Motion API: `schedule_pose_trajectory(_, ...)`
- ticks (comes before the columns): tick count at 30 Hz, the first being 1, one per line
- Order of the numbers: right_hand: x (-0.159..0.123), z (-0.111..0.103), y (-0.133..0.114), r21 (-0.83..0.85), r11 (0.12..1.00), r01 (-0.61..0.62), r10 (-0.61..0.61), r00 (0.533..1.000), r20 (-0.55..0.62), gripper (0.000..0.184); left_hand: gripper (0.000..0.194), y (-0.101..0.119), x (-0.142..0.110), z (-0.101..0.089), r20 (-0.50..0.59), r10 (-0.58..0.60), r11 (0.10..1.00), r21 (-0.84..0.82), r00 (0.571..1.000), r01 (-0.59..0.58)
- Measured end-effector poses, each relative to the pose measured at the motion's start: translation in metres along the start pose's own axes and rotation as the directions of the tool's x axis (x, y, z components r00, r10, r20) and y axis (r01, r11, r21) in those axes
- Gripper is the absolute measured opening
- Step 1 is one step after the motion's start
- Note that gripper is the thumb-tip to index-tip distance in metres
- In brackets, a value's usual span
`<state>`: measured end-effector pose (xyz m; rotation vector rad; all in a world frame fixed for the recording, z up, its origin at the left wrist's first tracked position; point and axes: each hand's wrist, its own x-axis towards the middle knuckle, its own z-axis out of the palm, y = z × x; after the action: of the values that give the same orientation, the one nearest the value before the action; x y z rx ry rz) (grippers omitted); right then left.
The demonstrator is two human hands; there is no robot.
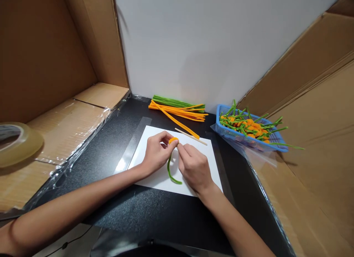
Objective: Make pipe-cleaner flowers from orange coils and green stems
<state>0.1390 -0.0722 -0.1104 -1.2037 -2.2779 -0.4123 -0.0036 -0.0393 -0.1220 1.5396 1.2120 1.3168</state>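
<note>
Watching from my end, I see the whole business turn on one narrow spot: the orange coil point(173, 140) sits right at the fingertips of the left hand point(156, 152), above the middle of the paper point(157, 181), with the right hand point(193, 165) meeting it from the other side. The left thumb and finger are closed in a tight pinch on the coil, with no gap I can make out. The right fingertips are drawn together at the coil's right edge and seem to pinch it there, though I cannot tell whether they have an end of it or the top of the green stem point(169, 170). The two grips are almost touching, so neither hand is clearly nearer. The stem's long axis drops from the pinch towards the person, then bends rightward to a free end below the right fingers; whether that end touches the paper I cannot tell. Beyond the hands, the stick point(182, 132) lies slantwise by the paper's far edge, the orange strips point(179, 111) and green strips point(174, 101) lie farther back, and the basket point(232, 132) is well off to the right
</note>
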Motion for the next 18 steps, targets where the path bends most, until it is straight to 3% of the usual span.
schedule_pose_trajectory(2, 0.0, 0.002, -0.005, -0.01, 1.0, 0.021, -0.021, 1.0, -0.006, 0.032, 0.022, -0.001, 0.0, 0.0, -0.02, -0.033, 0.999, -0.036, 0.999, 0.032)
schedule_pose_trajectory(5, 0.004, 0.001, -0.001, 0.219, 0.964, -0.149, 0.156, 0.988, -0.014, 0.026, 0.025, -0.003, 0.008, -0.005, 0.075, -0.059, 0.98, -0.184, 0.995, 0.072)
schedule_pose_trajectory(9, 0.01, -0.003, 0.011, 0.634, 0.674, -0.379, 0.395, 0.91, 0.124, 0.017, 0.034, -0.008, 0.019, -0.009, 0.311, -0.066, 0.846, -0.486, 0.948, 0.219)
schedule_pose_trajectory(11, 0.011, -0.003, 0.01, 0.722, 0.543, -0.428, 0.402, 0.888, 0.225, 0.018, 0.041, -0.013, 0.019, -0.007, 0.339, -0.092, 0.819, -0.508, 0.936, 0.265)
schedule_pose_trajectory(15, 0.012, -0.002, 0.001, 0.754, 0.438, -0.489, 0.393, 0.859, 0.328, 0.018, 0.053, -0.017, 0.015, -0.001, 0.236, -0.133, 0.856, -0.462, 0.963, 0.231)
schedule_pose_trajectory(16, 0.012, -0.002, 0.0, 0.772, 0.372, -0.515, 0.382, 0.843, 0.379, 0.02, 0.055, -0.017, 0.015, -0.002, 0.25, -0.124, 0.858, -0.459, 0.96, 0.23)
schedule_pose_trajectory(18, 0.014, -0.004, 0.002, 0.791, 0.128, -0.598, 0.31, 0.782, 0.541, 0.025, 0.056, -0.013, 0.017, -0.006, 0.345, -0.095, 0.85, -0.46, 0.934, 0.257)
